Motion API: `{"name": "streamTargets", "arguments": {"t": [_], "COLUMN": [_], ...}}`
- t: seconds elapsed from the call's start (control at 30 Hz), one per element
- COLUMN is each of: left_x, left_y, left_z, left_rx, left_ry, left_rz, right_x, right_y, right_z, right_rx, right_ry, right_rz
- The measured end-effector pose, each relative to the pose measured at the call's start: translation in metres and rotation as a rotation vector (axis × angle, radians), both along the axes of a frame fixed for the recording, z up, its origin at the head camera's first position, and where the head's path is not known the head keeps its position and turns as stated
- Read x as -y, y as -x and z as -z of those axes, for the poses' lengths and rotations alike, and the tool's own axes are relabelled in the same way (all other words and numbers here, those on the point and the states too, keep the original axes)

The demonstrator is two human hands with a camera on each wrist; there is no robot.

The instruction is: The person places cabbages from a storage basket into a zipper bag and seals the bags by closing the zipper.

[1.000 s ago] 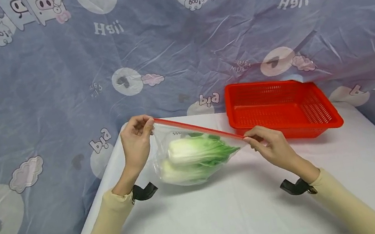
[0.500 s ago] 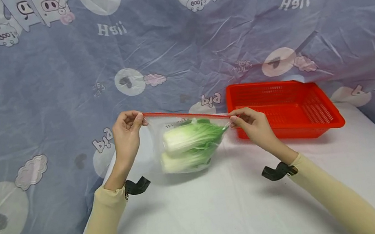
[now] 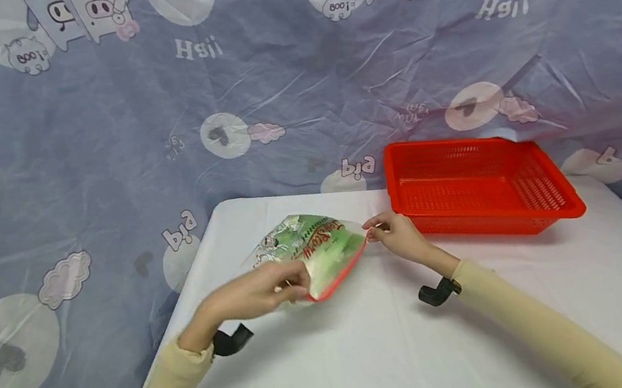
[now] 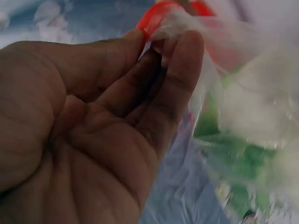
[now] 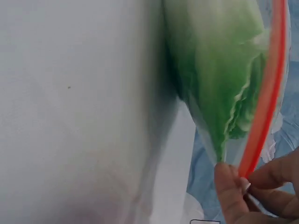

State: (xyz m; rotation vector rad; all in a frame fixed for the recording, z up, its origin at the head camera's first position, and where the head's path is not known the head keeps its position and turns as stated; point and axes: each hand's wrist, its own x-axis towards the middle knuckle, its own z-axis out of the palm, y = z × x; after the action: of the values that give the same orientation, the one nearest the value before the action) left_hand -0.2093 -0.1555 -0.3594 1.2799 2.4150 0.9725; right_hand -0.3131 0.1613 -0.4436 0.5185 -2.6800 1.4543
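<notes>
A clear zip bag (image 3: pixel 301 240) with a red zip strip and printed lettering slants over the white table, its strip now toward me. Inside are white-stemmed, green-leaved cabbages (image 5: pixel 210 60), partly covered by the print in the head view. My left hand (image 3: pixel 265 289) pinches one end of the strip between thumb and fingers; the left wrist view shows the red strip (image 4: pixel 156 19) bent at the fingertips. At the strip's other end, my right hand (image 3: pixel 401 239) pinches the bag's corner, beside the leaf tips in the right wrist view.
A red perforated plastic basket (image 3: pixel 476 221) stands at the back right of the white table (image 3: pixel 375 355), close beyond my right hand. A patterned grey-blue cloth (image 3: pixel 275 56) hangs behind the table and along its left side.
My left hand has swung down toward me and rightward, tipping the bag over so its printed side shows. My right hand has moved left and slightly lower, still gripping the corner.
</notes>
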Motion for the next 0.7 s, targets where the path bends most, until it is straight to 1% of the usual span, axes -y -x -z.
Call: {"name": "streamTargets", "arguments": {"t": [0.03,0.07,0.13,0.23,0.3,0.37,0.47,0.53,0.57,0.63,0.7], "left_x": [-0.012,-0.025,-0.05,-0.08,-0.095,-0.104,-0.112,-0.113,-0.113,-0.108,-0.099], "left_y": [-0.006,-0.011,-0.02,-0.027,-0.028,-0.028,-0.028,-0.028,-0.029,-0.027,-0.023], "left_z": [0.007,0.015,0.03,0.049,0.059,0.066,0.07,0.07,0.068,0.064,0.058], "left_rx": [-0.012,-0.04,-0.096,-0.16,-0.191,-0.202,-0.207,-0.18,-0.159,-0.087,0.012], "left_ry": [0.037,0.064,0.105,0.098,0.085,0.052,0.035,0.041,0.043,0.052,0.031], "left_rz": [0.027,0.041,0.036,0.012,-0.015,-0.036,-0.075,-0.081,-0.072,-0.032,0.004], "right_x": [0.001,0.002,0.003,0.004,0.003,0.002,0.003,0.003,0.003,0.003,0.003], "right_y": [0.0,0.002,0.004,0.01,0.012,0.014,0.017,0.018,0.017,0.015,0.009], "right_z": [0.002,0.004,0.01,0.02,0.026,0.027,0.027,0.027,0.026,0.026,0.023], "right_rx": [0.001,0.002,-0.003,-0.012,-0.017,-0.026,-0.031,-0.023,-0.011,0.0,0.002], "right_ry": [-0.03,-0.053,-0.093,-0.105,-0.095,-0.087,-0.09,-0.106,-0.114,-0.146,-0.193], "right_rz": [0.007,0.019,0.046,0.071,0.107,0.14,0.169,0.173,0.169,0.146,0.113]}}
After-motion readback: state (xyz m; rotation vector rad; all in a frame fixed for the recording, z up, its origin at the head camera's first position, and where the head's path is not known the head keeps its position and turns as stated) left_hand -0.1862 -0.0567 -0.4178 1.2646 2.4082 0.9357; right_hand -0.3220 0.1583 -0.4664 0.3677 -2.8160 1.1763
